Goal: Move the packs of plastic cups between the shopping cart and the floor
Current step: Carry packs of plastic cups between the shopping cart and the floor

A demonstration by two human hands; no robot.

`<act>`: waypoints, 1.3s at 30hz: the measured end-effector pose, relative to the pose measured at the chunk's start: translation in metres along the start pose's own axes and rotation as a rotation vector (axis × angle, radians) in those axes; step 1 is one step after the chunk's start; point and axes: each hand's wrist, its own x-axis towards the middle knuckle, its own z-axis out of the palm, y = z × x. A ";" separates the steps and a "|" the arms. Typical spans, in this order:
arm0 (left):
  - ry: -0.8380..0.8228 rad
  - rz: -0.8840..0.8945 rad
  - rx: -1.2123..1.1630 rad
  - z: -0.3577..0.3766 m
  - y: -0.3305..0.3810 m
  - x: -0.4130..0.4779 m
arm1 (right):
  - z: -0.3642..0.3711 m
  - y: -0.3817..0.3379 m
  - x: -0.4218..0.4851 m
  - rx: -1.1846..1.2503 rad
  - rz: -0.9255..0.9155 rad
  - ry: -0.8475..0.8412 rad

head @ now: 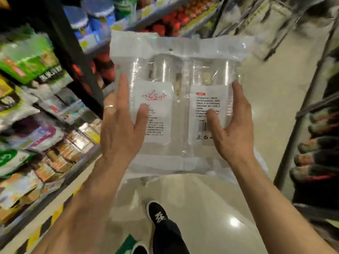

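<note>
Both hands, left hand (pixel 121 129) and right hand (pixel 233 129), grasp a crinkly clear pack of plastic cups (pixel 176 99) above the glossy floor (pixel 211 208); blurred shelves (pixel 36 107) flank it.

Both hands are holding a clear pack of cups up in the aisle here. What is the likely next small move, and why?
Probably lower the pack of cups toward the floor. The left hand and right hand hold it by its sides, high up, with bare floor below and no cart clearly in view.

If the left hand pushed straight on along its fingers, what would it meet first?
Probably nothing new: the left hand already grips the pack of cups, fingers pointing up along its edge. Beyond lie blurred shelf goods; depth unclear.
</note>
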 end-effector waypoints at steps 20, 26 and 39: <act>0.053 0.603 -0.234 -0.279 0.466 0.027 | -0.488 -0.233 -0.030 -0.154 -0.115 0.679; 0.052 0.663 -0.276 -0.288 0.564 -0.025 | -0.589 -0.224 -0.072 -0.180 -0.127 0.778; -0.075 0.826 -0.402 -0.212 0.768 -0.201 | -0.801 -0.116 -0.219 -0.345 0.022 0.918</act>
